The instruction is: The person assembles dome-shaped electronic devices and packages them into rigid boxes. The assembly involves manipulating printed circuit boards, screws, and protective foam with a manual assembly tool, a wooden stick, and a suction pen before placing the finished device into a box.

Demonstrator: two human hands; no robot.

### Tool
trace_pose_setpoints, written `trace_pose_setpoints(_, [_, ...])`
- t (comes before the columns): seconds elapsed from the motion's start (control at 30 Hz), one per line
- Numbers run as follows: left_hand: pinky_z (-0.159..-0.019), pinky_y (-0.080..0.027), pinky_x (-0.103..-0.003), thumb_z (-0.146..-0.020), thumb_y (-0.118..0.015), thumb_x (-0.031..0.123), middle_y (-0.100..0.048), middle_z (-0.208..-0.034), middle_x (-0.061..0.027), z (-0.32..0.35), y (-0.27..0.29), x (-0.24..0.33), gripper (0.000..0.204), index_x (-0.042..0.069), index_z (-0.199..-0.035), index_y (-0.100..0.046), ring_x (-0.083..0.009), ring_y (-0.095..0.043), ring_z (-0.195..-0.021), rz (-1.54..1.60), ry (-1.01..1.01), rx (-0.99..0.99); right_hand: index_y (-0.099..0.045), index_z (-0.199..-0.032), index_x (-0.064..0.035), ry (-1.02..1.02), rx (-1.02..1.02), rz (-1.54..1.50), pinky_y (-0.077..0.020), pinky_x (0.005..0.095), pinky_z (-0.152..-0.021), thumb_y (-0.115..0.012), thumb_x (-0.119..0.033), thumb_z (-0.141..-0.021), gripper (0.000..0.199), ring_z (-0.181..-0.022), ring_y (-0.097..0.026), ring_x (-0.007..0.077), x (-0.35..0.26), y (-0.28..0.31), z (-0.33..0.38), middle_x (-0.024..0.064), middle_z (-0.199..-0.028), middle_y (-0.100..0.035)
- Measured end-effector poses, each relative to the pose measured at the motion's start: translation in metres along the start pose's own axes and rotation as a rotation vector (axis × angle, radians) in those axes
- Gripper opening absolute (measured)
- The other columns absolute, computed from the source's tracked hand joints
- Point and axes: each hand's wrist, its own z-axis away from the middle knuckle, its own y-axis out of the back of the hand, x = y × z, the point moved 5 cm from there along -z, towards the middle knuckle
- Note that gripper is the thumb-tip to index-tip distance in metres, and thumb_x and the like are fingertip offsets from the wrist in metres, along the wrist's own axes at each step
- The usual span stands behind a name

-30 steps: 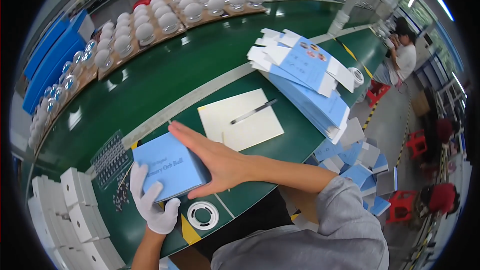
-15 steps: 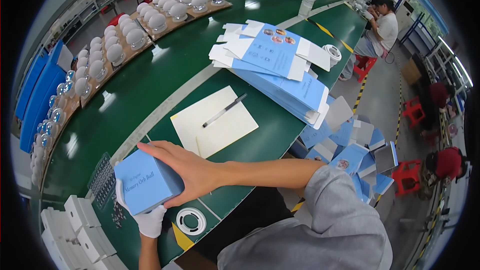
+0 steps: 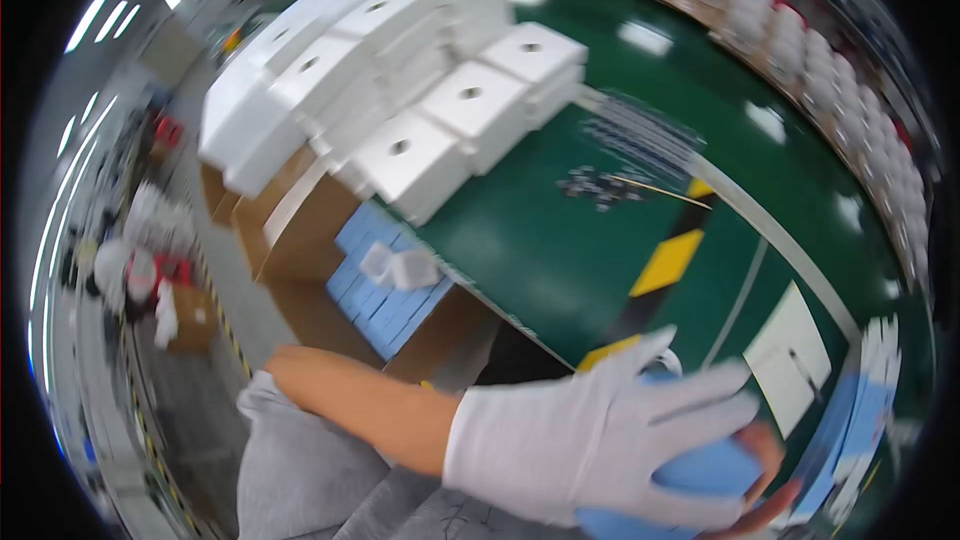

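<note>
A blue box [image 3: 708, 470] is held between both my hands low at the right, partly hidden by fingers and smeared by motion. My left hand [image 3: 610, 440], in a white glove, lies over it with fingers spread across its side. My bare right hand [image 3: 768, 458] grips the box from the far right; only some fingers show. Behind the gloved thumb, part of a white ring [image 3: 663, 364] peeks out on the green table.
Left of the table, an open carton [image 3: 425, 348] holds several blue boxes [image 3: 385, 315]. White foam blocks [image 3: 470, 95] stand stacked at the table's far left. Small dark parts [image 3: 600, 188] lie mid-table. Paper [image 3: 785, 365] with a pen and flat blue cartons [image 3: 850, 430] lie right.
My view has swung left, toward the foam blocks and the carton. The blue box stays in both hands; the gloved hand now covers it from the left.
</note>
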Motion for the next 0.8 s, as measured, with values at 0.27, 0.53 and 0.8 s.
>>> trace_pose_setpoints(0.27, [-0.097,-0.049,-0.053,-0.068,-0.084,0.028,-0.05,-0.127,-0.0249,0.203,0.035,0.059,0.072,0.026,-0.135,-0.057,-0.0469,-0.052,-0.12,0.202,1.008,-0.093,-0.015,-0.162,-0.0064,0.363,-1.104,0.392,-0.0428,0.0599,-0.101,-0.086,-0.051,-0.073,0.122,-0.121,-0.053,0.0496,0.022,-0.293,0.027,0.0355,-0.149,-0.041])
trace_pose_setpoints(0.53, [-0.1,-0.051,-0.05,-0.058,-0.09,0.026,-0.046,-0.132,-0.0268,0.427,0.105,-0.046,0.08,0.017,-0.131,-0.057,-0.0462,-0.049,-0.122,-0.682,1.559,0.115,-0.058,-0.138,-0.0031,0.722,-0.675,1.089,-0.0316,0.0594,-0.115,-0.072,-0.02,-0.085,0.058,-0.142,-0.037,0.051,0.046,-0.324,-0.04,0.0287,-0.153,-0.041])
trace_pose_setpoints(0.8, [-0.09,-0.057,-0.052,-0.062,-0.09,0.028,-0.055,-0.122,-0.0236,0.713,0.108,-0.221,0.085,0.027,-0.139,-0.053,-0.0436,-0.059,-0.114,-0.811,1.821,-0.391,-0.036,-0.156,-0.0068,0.522,-0.785,1.372,-0.0225,0.0653,-0.12,-0.077,-0.032,-0.081,0.089,-0.149,-0.028,0.0516,0.104,-0.338,-0.071,0.0305,-0.162,-0.028])
